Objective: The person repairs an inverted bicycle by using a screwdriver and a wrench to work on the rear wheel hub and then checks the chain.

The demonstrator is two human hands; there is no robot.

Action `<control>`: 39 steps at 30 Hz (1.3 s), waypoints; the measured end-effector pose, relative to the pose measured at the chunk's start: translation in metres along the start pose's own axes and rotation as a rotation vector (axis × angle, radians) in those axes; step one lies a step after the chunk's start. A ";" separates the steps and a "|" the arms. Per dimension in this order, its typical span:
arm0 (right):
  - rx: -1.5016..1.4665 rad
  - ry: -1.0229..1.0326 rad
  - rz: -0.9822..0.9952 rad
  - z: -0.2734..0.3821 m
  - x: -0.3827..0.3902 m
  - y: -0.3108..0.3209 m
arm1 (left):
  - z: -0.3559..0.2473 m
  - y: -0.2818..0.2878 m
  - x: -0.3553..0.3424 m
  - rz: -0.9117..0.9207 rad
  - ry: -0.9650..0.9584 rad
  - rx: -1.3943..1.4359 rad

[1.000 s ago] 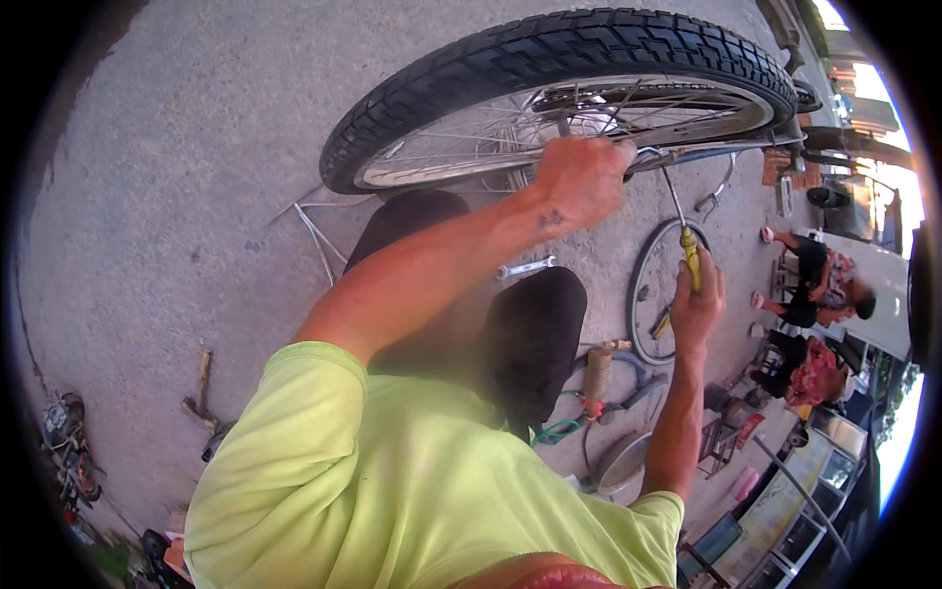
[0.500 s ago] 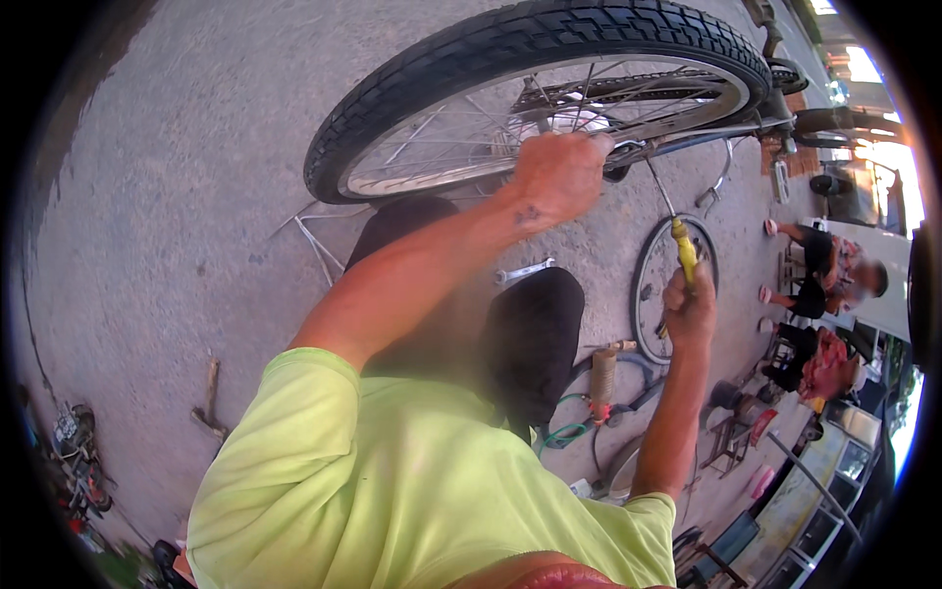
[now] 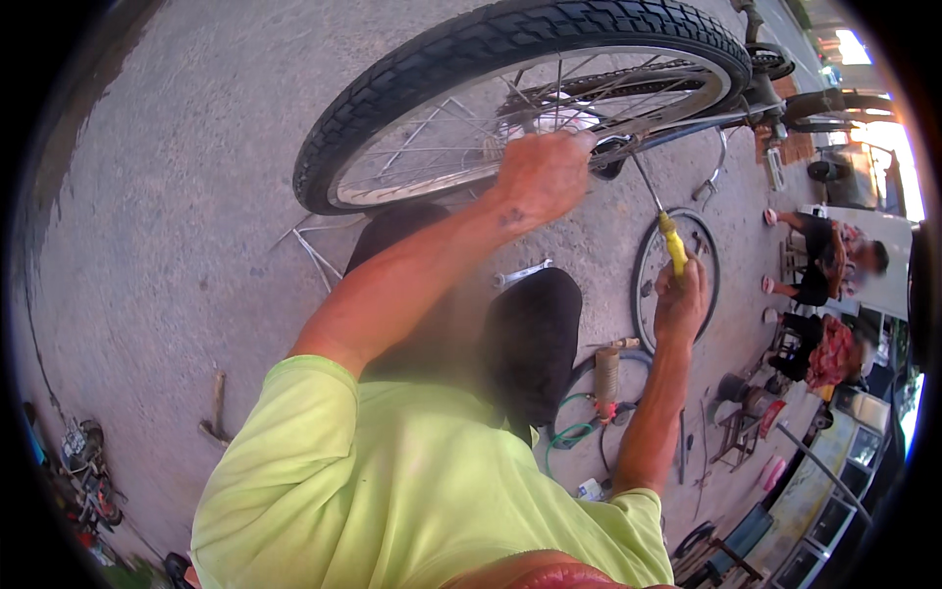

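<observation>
A bicycle wheel with a black treaded tire (image 3: 444,57) fills the top of the view, with spokes and a chain (image 3: 613,80) inside its rim. My left hand (image 3: 543,175) is closed at the wheel's lower side, near the hub; what its fingers grip is hidden. My right hand (image 3: 681,299) holds a yellow-handled screwdriver (image 3: 673,240), its long shaft angled up to the metal parts just right of my left hand. A steel wrench (image 3: 522,273) lies on the concrete near my dark-trousered knee (image 3: 535,344).
A loose wheel (image 3: 645,239), a hand pump (image 3: 606,378) with hose and scattered tools lie on the right. Several people (image 3: 829,348) sit farther right near a van (image 3: 814,491). A motorbike (image 3: 88,466) stands at the lower left. A branch-like piece (image 3: 218,398) lies on the left.
The wheel and both my hands have shifted left in the view. The screwdriver has moved left with them, still reaching up to the bicycle.
</observation>
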State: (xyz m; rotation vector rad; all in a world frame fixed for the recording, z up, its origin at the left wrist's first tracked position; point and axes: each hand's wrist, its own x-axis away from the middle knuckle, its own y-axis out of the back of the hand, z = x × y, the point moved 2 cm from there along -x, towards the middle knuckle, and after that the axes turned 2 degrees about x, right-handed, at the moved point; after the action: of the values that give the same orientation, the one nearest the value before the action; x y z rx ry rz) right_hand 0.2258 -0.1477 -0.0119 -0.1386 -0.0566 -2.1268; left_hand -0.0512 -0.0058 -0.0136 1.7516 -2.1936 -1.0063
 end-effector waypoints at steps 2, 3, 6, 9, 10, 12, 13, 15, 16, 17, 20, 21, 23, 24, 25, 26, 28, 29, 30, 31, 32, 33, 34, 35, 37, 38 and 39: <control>0.024 0.148 -0.090 0.003 0.007 -0.015 | 0.000 -0.001 0.000 -0.002 0.004 0.002; -0.014 0.168 -0.124 0.005 0.010 -0.021 | -0.002 0.000 -0.001 0.004 0.009 0.002; -0.124 -0.106 0.000 0.002 0.007 -0.014 | -0.002 0.002 0.000 -0.020 -0.005 0.017; -0.408 -0.354 0.406 -0.006 0.000 0.012 | -0.002 0.002 0.000 -0.024 -0.018 0.027; -0.383 -0.318 0.396 -0.010 0.000 0.019 | -0.003 0.001 0.000 -0.019 -0.019 0.028; -0.186 -0.171 0.213 -0.005 0.009 -0.002 | -0.001 0.002 0.000 -0.017 -0.016 0.018; -0.014 -0.056 0.035 0.000 0.013 -0.010 | 0.000 0.001 0.000 -0.016 -0.014 0.012; 0.173 0.190 0.033 -0.006 0.013 -0.004 | -0.003 0.002 -0.001 -0.013 -0.003 0.010; 0.266 0.312 0.032 -0.007 0.013 -0.002 | -0.004 0.003 -0.002 -0.012 0.003 0.008; 0.198 0.247 0.029 -0.005 0.014 -0.006 | -0.004 0.003 -0.002 -0.004 0.009 -0.001; -0.006 -0.001 0.084 -0.001 0.012 -0.010 | -0.003 0.004 -0.002 0.010 0.021 -0.019; -0.071 -0.116 0.142 -0.003 0.005 0.004 | -0.003 0.004 -0.001 0.007 0.018 -0.017; -0.076 -0.174 0.128 -0.012 0.000 0.015 | -0.002 0.003 -0.001 0.009 0.012 -0.020; -0.016 -0.115 0.055 -0.015 -0.002 0.015 | -0.002 0.002 -0.002 0.014 0.009 -0.024; 0.044 -0.055 -0.017 -0.017 -0.002 0.015 | -0.002 0.000 -0.002 0.020 0.005 -0.028; 0.009 0.022 -0.034 -0.016 -0.001 0.009 | -0.001 0.000 -0.001 0.013 0.006 -0.027; -0.062 0.176 -0.069 -0.011 0.006 -0.006 | 0.000 0.000 0.000 0.000 0.007 -0.025; -0.141 0.123 -0.074 -0.007 0.008 -0.015 | 0.001 0.000 0.000 0.008 0.010 -0.030; -0.220 0.071 -0.080 0.000 0.012 -0.024 | 0.002 0.001 -0.001 0.017 0.012 -0.034; -0.299 0.019 -0.085 0.003 0.013 -0.028 | 0.003 0.001 0.000 0.025 0.014 -0.039; -0.274 -0.071 0.032 0.003 0.010 -0.021 | 0.002 0.002 -0.001 0.016 0.008 -0.029; -0.249 -0.161 0.148 0.002 0.005 -0.005 | 0.001 0.003 -0.001 0.008 0.002 -0.019; -0.195 -0.211 0.175 -0.003 0.001 0.005 | 0.000 0.003 -0.001 0.000 -0.003 -0.010; -0.142 -0.260 0.204 -0.007 -0.002 0.012 | -0.001 0.003 -0.001 0.005 -0.001 -0.016; -0.036 -0.201 0.081 -0.016 -0.004 0.021 | -0.002 0.002 -0.001 0.016 0.004 -0.027; -0.008 -0.137 0.021 -0.018 -0.003 0.020 | -0.003 0.003 -0.001 0.020 0.000 -0.026; -0.034 0.003 -0.034 -0.017 0.001 0.004 | -0.003 0.004 0.000 0.022 -0.003 -0.027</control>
State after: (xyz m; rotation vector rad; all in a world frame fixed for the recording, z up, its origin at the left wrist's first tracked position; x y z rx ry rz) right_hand 0.2274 -0.1522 -0.0286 -0.1562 -0.0209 -2.1623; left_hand -0.0528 -0.0063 -0.0088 1.7120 -2.1852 -1.0299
